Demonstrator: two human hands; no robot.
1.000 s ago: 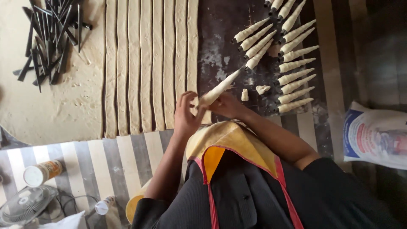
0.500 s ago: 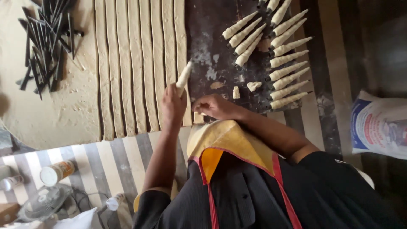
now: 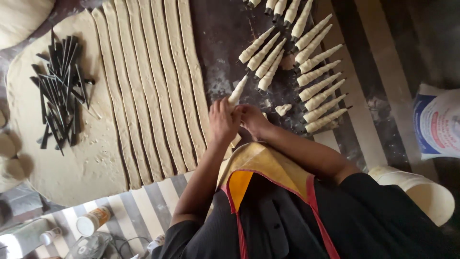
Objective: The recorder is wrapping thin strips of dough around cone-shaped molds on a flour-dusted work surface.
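Observation:
My left hand and my right hand meet around the wide end of a dough-wrapped cone whose tip points away from me. Both hands grip it just right of the rolled dough sheet cut into long strips. Several finished dough cones lie in rows on the dark work surface beyond my right hand. A small dough scrap sits close to my right hand.
A pile of black metal cone moulds lies on the uncut dough at the left. A white and blue flour bag and a white bucket stand at the right. A small jar sits on the striped cloth near me.
The cone swung from beside the finished rows over to the strips in my left hand; now both hands have come together on it, with its tip pointing away.

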